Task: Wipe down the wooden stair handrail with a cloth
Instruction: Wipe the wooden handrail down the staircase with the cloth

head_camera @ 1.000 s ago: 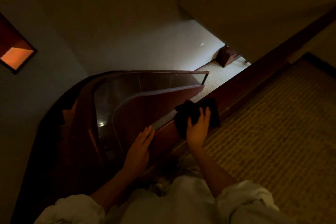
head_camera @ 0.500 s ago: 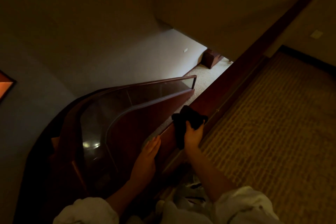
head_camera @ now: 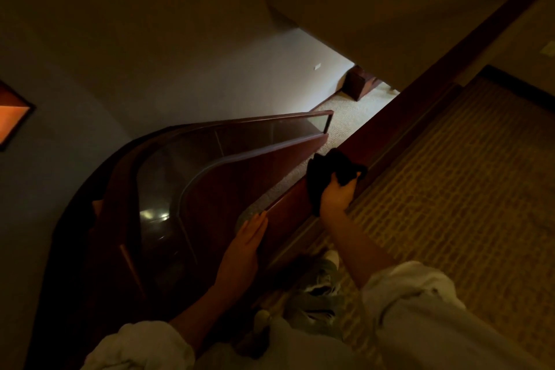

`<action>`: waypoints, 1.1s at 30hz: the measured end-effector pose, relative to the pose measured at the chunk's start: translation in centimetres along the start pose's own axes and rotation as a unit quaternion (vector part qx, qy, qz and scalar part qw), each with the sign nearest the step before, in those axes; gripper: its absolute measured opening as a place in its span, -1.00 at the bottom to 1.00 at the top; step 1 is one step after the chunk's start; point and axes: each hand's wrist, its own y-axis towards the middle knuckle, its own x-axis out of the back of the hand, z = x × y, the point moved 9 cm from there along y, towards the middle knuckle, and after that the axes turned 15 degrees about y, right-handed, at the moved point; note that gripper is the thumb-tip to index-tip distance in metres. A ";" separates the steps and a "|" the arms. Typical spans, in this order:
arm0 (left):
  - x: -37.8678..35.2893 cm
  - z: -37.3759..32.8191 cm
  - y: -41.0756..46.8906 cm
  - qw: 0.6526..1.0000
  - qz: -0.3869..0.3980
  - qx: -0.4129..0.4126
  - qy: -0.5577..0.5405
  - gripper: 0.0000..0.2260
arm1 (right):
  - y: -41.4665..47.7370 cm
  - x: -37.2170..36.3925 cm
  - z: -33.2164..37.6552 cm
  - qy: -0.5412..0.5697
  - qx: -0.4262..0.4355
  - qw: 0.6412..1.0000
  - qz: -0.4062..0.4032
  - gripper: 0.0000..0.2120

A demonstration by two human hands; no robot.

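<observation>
Handrail (head_camera: 387, 126), dark red wood, runs lower centre to upper right beside carpet (head_camera: 465, 189). I see right hand (head_camera: 338, 198) gripping black cloth (head_camera: 327, 174), draped over rail top. Left hand (head_camera: 244, 245) flat, fingers straight, resting against rail side, nearer me.

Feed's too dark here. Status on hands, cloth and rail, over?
Right hand grips dark cloth on wooden handrail. Left hand flat against its side. Nothing blocking ahead.

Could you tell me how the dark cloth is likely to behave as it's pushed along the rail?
Probably floppy: the dark cloth bunches under the right hand and drapes over the handrail. Likely light, since fingers alone pin it.
</observation>
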 end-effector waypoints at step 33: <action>-0.1 0.4 -0.9 0.995 0.024 0.096 -0.024 -0.37 | 2.0 -11.1 2.5 -0.570 0.268 0.683 0.370 -0.56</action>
